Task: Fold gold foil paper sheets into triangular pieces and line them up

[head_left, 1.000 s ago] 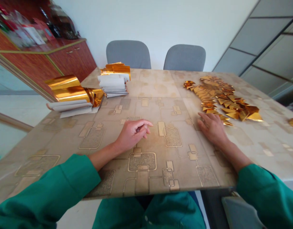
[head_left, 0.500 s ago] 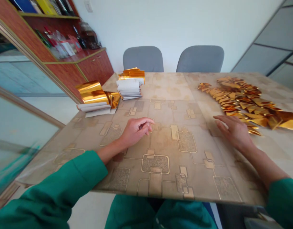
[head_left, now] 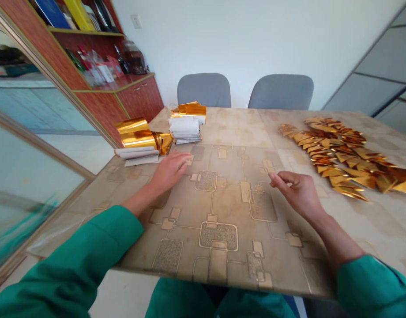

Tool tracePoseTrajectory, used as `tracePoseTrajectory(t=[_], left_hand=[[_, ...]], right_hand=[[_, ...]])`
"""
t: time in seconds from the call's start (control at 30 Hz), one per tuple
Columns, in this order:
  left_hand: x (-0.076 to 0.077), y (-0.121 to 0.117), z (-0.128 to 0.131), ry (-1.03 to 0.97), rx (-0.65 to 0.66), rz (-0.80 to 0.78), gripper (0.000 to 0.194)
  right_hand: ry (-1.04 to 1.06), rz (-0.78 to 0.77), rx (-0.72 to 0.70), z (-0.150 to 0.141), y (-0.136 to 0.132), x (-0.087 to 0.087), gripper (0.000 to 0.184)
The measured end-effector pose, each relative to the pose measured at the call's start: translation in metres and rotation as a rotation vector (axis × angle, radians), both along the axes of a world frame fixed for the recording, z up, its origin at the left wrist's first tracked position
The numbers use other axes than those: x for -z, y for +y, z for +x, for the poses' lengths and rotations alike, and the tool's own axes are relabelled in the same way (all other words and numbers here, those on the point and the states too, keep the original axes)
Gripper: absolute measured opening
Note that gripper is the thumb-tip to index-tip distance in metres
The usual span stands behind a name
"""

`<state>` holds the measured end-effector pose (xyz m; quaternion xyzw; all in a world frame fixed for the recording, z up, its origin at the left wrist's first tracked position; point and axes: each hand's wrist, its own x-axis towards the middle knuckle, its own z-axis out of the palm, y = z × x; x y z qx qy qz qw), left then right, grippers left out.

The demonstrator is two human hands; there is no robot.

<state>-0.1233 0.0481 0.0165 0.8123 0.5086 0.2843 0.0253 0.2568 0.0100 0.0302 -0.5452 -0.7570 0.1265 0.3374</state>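
Left hand (head_left: 170,172), fingers extended and empty, lies just short of the curled gold-foil-and-white-paper bundle (head_left: 138,143) at the far-left edge of the beige patterned table (head_left: 229,128); right hand (head_left: 297,192) curls loosely, empty, near the gold foil triangles (head_left: 338,154).

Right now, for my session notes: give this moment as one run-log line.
left hand: empty, by foil rolls | right hand: empty, near foil triangles

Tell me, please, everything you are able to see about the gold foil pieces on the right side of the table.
The gold foil pieces are many small, mostly triangular pieces with a shiny, mirror-like gold surface and some orange reflections. They lie flat or slightly lifted, overlapping in a long, curved band on the table. The band begins near the far edge and widens toward the right, where the picture cuts off its largest pieces. The right hand is near them, but does not touch them.
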Motion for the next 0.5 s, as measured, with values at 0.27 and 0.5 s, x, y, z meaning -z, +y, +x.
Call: tracePoseTrajectory(t=[0.27, 0.5], left_hand=[[-0.041, 0.030, -0.103, 0.379, -0.520, -0.143, 0.034], [-0.048, 0.046, -0.157, 0.410, -0.452, -0.294, 0.020]], right_hand=[[0.083, -0.112, 0.031, 0.016, 0.005, 0.017, 0.054], [0.057, -0.134, -0.039, 0.009, 0.004, 0.015, 0.054]])
